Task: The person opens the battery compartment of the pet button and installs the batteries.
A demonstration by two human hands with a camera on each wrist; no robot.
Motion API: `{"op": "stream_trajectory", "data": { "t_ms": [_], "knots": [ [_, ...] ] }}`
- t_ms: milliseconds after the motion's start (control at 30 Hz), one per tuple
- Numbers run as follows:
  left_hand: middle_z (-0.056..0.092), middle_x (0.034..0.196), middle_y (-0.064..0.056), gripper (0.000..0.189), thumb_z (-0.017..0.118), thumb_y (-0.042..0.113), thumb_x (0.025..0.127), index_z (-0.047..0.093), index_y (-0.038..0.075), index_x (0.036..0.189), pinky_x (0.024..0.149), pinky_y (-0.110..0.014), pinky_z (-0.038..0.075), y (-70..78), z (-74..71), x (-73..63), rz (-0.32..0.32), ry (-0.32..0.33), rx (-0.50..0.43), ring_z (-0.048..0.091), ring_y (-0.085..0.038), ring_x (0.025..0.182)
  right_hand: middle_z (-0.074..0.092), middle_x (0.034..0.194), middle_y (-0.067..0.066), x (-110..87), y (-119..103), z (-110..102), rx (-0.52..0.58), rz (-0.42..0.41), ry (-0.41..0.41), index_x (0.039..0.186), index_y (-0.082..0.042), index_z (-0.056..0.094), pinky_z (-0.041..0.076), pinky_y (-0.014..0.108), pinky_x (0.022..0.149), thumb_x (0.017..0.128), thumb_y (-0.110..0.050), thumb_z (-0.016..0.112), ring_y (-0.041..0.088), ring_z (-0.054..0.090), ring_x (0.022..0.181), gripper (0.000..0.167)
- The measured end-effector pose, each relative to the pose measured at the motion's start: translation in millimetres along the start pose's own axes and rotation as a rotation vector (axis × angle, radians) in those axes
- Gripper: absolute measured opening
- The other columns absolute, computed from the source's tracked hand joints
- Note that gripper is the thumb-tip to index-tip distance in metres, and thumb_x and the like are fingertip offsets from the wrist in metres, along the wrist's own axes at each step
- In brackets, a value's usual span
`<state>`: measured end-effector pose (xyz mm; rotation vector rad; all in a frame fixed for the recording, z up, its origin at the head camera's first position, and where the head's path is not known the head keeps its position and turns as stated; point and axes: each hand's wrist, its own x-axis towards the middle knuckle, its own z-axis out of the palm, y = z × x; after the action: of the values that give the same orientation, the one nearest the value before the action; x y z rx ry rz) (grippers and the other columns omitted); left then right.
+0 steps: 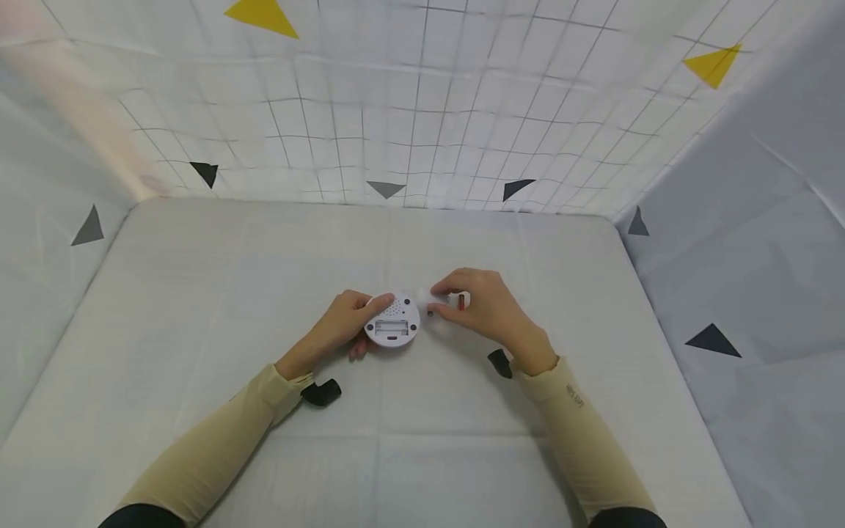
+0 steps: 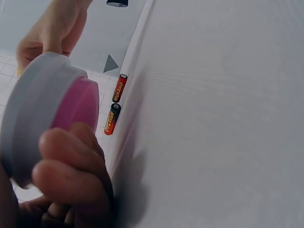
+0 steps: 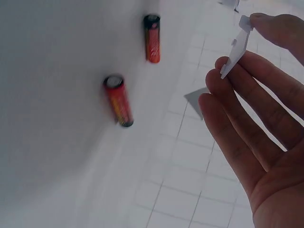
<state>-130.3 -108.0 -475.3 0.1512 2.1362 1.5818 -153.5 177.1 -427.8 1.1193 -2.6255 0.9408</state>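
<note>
My left hand [image 1: 346, 319] grips a round white device [image 1: 400, 311], thumb on its upturned base and fingers underneath. Two bare slots show in its uncovered battery compartment [image 1: 392, 328], beside a patch of small holes. In the left wrist view the device's other side is a pink part [image 2: 81, 102]. Just to the right, my right hand [image 1: 485, 304] pinches a thin white battery cover [image 3: 236, 52] between thumb and fingertips. Below that hand lie two red-and-black batteries, one battery [image 3: 152, 39] farther off and the other battery [image 3: 118, 100] nearer in the right wrist view.
A white sheet covers the table [image 1: 297, 249]. Behind it hangs a white grid-lined curtain [image 1: 370, 95] with yellow and dark triangles. Grey side walls [image 1: 759, 220] stand left and right. Black wrist-worn pieces [image 1: 321, 394] show at both cuffs.
</note>
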Motion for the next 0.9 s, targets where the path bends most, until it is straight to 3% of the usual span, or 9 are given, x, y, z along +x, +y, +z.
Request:
{"op": "stream_trajectory", "data": {
  "t_ms": [200, 367, 900],
  "knots": [
    [0.064, 0.056, -0.011, 0.061, 0.060, 0.061, 0.102, 0.072, 0.002, 0.092, 0.037, -0.030, 0.045, -0.3, -0.2, 0.1, -0.004, -0.003, 0.000, 0.053, -0.017, 0.037, 0.079, 0.097, 0.001, -2.1, 14.8, -7.2, -0.013, 0.033, 0.017, 0.103, -0.009, 0.082, 0.063, 0.038, 0.083, 0.087, -0.020, 0.089, 0.020, 0.074, 0.089, 0.022],
    [0.064, 0.057, -0.011, 0.061, 0.060, 0.061, 0.102, 0.073, 0.002, 0.093, 0.037, -0.031, 0.045, -1.5, -0.3, 0.7, -0.004, -0.007, -0.007, 0.053, -0.018, 0.037, 0.080, 0.099, 0.003, -5.3, 25.9, -12.7, -0.031, 0.071, 0.015, 0.104, -0.007, 0.081, 0.063, 0.039, 0.087, 0.087, -0.017, 0.088, 0.020, 0.074, 0.091, 0.021],
    [0.064, 0.057, -0.013, 0.059, 0.061, 0.061, 0.101, 0.073, 0.003, 0.094, 0.037, -0.030, 0.045, -2.3, -0.3, 2.3, -0.013, -0.016, -0.017, 0.053, -0.019, 0.037, 0.079, 0.104, 0.006, -19.2, 67.5, -28.5, -0.145, 0.349, -0.063, 0.108, -0.008, 0.080, 0.060, 0.044, 0.093, 0.091, -0.021, 0.085, 0.023, 0.073, 0.098, 0.022]
  ]
}}
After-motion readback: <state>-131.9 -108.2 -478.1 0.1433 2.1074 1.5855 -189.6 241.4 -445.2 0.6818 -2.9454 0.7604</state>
